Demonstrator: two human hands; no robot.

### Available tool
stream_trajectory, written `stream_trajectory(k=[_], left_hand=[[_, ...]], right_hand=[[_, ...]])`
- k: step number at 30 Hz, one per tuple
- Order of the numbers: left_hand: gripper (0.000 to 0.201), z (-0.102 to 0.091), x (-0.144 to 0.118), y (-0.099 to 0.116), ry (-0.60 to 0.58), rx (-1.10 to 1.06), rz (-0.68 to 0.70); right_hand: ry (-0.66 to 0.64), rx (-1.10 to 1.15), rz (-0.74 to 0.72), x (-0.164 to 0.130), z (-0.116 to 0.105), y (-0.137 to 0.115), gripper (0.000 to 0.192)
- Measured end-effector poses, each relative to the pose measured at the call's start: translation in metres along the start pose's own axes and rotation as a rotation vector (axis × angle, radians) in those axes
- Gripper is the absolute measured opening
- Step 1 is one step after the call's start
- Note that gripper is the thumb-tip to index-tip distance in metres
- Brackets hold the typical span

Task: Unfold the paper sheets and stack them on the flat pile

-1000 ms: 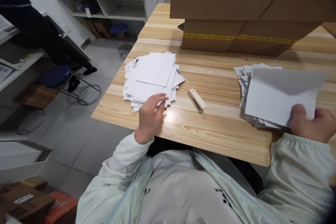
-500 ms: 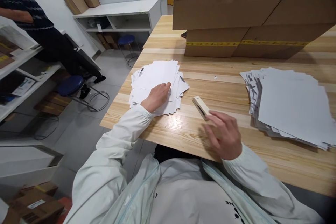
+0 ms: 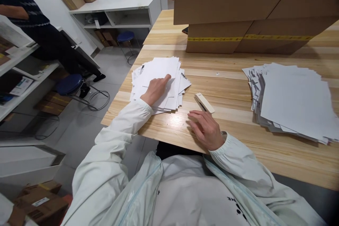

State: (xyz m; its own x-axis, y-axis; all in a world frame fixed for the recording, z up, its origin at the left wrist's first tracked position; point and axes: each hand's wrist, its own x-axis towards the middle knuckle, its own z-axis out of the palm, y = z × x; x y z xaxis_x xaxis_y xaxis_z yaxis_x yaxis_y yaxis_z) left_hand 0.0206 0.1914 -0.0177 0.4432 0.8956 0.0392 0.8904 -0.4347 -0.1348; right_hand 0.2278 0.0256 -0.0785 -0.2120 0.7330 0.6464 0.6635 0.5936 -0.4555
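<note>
My left hand [image 3: 155,89] lies over a loose stack of white paper sheets [image 3: 164,66] at the table's left side. Its fingers are curled together on a top sheet, which bends slightly beside the index finger; the fingertips are partly hidden. My right hand [image 3: 207,129] is open, fingers stretched toward the left, just above the wood and holding nothing. Right behind its fingers a cream stapler [image 3: 204,103] rests on the table, its near end close to the knuckles.
A taller stack of paper [image 3: 296,102] sits at the right of the wooden table [image 3: 225,88]. Large cardboard boxes [image 3: 246,7] stand along the back. Left of the table are a blue stool [image 3: 69,84], white shelving [image 3: 127,1] and a standing person [image 3: 50,39].
My right hand has come off the stapler and moved left, toward the paper stack. My left hand has shifted slightly on the sheets. The view has tilted a little.
</note>
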Motion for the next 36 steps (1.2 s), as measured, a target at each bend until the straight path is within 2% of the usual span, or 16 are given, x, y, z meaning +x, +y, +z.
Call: stream_trajectory(k=[3, 5, 7, 10, 13, 15, 17, 19, 23, 29, 33, 36], left_hand=[[0.057, -0.004, -0.023, -0.011, 0.194, -0.046, -0.026], [0.055, -0.001, -0.045, -0.017, 0.325, -0.052, 0.005], [0.047, 0.006, -0.067, -0.021, 0.378, -0.068, 0.054], [0.04, 0.023, -0.092, -0.019, 0.328, -0.164, 0.079], [0.032, 0.034, -0.102, -0.006, 0.293, -0.282, 0.011], [0.037, 0.037, -0.102, 0.007, 0.292, -0.308, -0.053], [0.046, 0.037, -0.1, 0.018, 0.274, -0.299, -0.107], [0.047, 0.037, -0.099, 0.025, 0.24, -0.281, -0.132], [0.04, 0.037, -0.099, 0.025, 0.187, -0.26, -0.12], [0.049, 0.034, -0.1, 0.029, 0.13, -0.221, -0.115], [0.046, 0.03, -0.098, 0.036, 0.098, -0.176, -0.143], [0.044, 0.03, -0.1, 0.035, 0.101, -0.172, -0.129]], right_hand=[[0.012, 0.004, 0.015, -0.001, -0.001, 0.002, 0.026], [0.019, 0.01, 0.02, -0.001, -0.001, 0.003, 0.026], [0.02, 0.014, 0.025, -0.001, -0.002, 0.003, 0.026], [0.01, 0.019, 0.03, 0.0, -0.001, 0.002, 0.026], [0.001, 0.017, 0.044, -0.001, -0.001, 0.002, 0.025], [0.002, 0.012, 0.051, -0.001, 0.0, 0.003, 0.024], [-0.002, 0.008, 0.054, -0.002, 0.0, 0.004, 0.023], [-0.01, 0.007, 0.059, -0.002, 0.0, 0.005, 0.023], [-0.014, 0.02, 0.069, -0.003, 0.0, 0.006, 0.023], [-0.018, 0.032, 0.079, -0.004, 0.0, 0.006, 0.022], [-0.025, 0.029, 0.088, -0.005, 0.001, 0.007, 0.022], [-0.02, 0.018, 0.086, -0.005, 0.001, 0.008, 0.021]])
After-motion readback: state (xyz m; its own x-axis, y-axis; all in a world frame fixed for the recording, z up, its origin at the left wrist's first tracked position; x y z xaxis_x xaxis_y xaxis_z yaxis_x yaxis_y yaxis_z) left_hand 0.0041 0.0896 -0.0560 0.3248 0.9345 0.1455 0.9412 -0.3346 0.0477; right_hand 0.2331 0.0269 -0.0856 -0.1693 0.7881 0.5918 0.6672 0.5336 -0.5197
